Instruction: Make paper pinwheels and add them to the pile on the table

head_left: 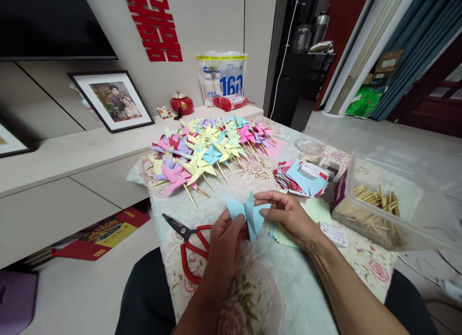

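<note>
1. Progress first: there's a big heap of finished-looking pinwheels (198, 166) at the far side of the table, pastel and bright, sticks on. I'd call that most of a batch done.
2. The one in progress is a light-blue paper pinwheel (257, 222), up in the hands over the near part of the tablecloth. Blades are splayed and I can't see a stick on it, so shaping and mounting look left to do.
3. Grip check: left hand (227, 234) has its middle pinched between thumb and fingers; right hand (283, 213) has a narrow pinch on the right-hand blade.
4. Plenty left, by the look of it: coloured paper squares (311, 185), pale-green sheets (316, 209) and a clear plastic box (364, 211) with loose wooden sticks (380, 200).
5. Readable stuff: the plastic bag (222, 80) shouts "160" in blue, plus a partial "HUN…SHI". The red wall paper-cut (156, 27) is double happiness.
6. Small white label card (332, 234): print's too tiny, sorry.
</note>
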`<state>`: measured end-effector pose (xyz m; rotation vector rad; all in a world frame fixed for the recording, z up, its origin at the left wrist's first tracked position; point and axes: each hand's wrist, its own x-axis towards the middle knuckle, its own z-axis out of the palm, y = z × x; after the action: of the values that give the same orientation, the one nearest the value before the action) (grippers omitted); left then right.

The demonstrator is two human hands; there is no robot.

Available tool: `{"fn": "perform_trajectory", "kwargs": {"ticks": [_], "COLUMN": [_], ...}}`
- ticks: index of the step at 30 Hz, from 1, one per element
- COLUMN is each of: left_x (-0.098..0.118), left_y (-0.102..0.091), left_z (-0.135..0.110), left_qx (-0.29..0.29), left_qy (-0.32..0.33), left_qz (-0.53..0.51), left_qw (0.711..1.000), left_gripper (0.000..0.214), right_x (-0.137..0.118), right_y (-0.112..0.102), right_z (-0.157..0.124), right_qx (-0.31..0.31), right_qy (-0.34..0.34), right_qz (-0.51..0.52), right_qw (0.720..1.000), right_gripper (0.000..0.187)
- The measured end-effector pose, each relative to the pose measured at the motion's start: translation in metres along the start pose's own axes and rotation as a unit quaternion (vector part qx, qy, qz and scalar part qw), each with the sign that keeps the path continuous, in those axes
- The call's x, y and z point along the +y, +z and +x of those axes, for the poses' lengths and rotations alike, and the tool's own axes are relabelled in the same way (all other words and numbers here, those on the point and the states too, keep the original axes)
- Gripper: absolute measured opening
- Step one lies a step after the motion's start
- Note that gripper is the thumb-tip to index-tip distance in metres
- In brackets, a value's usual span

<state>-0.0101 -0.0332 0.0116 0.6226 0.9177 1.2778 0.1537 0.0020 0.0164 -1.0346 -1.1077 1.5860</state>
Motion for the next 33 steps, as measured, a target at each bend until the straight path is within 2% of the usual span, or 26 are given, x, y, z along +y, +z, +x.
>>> {"fn": "perform_trajectory", "kwargs": {"ticks": [3, 5, 8, 10, 17, 21, 25, 33], "left_x": [0.001, 0.002, 0.002, 0.001, 0.0, 0.003, 0.006, 0.0], "left_y": [0.001, 0.002, 0.001, 0.0, -0.001, 0.001, 0.002, -0.001], "left_z": [0.0, 0.0, 0.001, 0.002, 0.002, 0.001, -0.001, 0.002], "left_qx": [0.015, 0.019, 0.03, 0.032, 0.019, 0.035, 0.035, 0.017], "left_qy": [-0.005, -0.002, 0.002, 0.004, 0.019, 0.007, 0.0, 0.007], "left_qz": [0.002, 0.004, 0.005, -0.003, -0.034, -0.048, -0.051, -0.037], "left_qw": [1.0, 1.0, 1.0, 0.999, 0.999, 0.998, 0.998, 0.999], "left_gripper": [0.016, 0.018, 0.022, 0.027, 0.029, 0.033, 0.028, 0.027], "right_x": [0.0, -0.002, -0.006, -0.008, -0.012, -0.013, -0.014, -0.014], "right_y": [0.001, 0.002, 0.005, 0.007, 0.006, 0.005, 0.006, 0.008], "right_z": [-0.002, -0.003, -0.004, -0.004, -0.008, -0.008, -0.008, -0.009], "right_qx": [-0.013, -0.025, -0.039, -0.052, -0.1, -0.127, -0.146, -0.119], "right_qy": [-0.009, -0.042, -0.128, -0.16, -0.157, -0.162, -0.167, -0.155], "right_qz": [-0.064, -0.133, -0.252, -0.297, -0.303, -0.3, -0.313, -0.334], "right_qw": [0.998, 0.99, 0.958, 0.94, 0.934, 0.931, 0.923, 0.922], "right_gripper": [0.035, 0.027, 0.016, 0.016, 0.025, 0.04, 0.056, 0.04]}}
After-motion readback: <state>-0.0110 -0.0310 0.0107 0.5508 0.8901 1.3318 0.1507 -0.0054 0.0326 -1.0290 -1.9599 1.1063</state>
